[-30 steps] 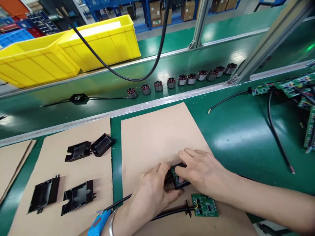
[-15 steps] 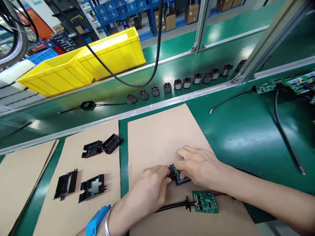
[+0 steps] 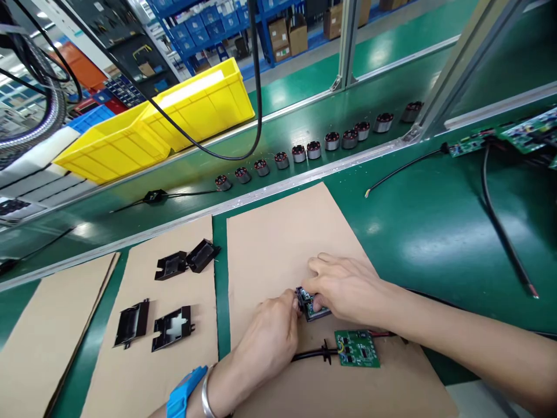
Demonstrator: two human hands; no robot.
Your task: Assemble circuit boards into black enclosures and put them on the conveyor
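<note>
A black plastic housing with a green circuit board in it [image 3: 314,310] lies on the middle cardboard sheet, between my two hands. At its left end my left hand [image 3: 270,332] closes its fingertips on the housing, where part of the grip is hidden. My right hand [image 3: 343,288], fingers bent, grips the housing from above with the thumb over the board. Just below lies a second green circuit board [image 3: 357,349], with a black cable [image 3: 313,353] running left from it under my left hand and dark red wires on its right.
Several empty black housings [image 3: 131,324] lie on the left cardboard sheet [image 3: 143,377]. A row of metal ring-shaped coils [image 3: 299,153] stands behind the aluminium rail. Yellow bins [image 3: 200,110] are at the back. More circuit boards [image 3: 531,139] with cables sit at the right.
The camera view has shifted slightly. Both hands stay at the housing, with only small finger movements over the board.
</note>
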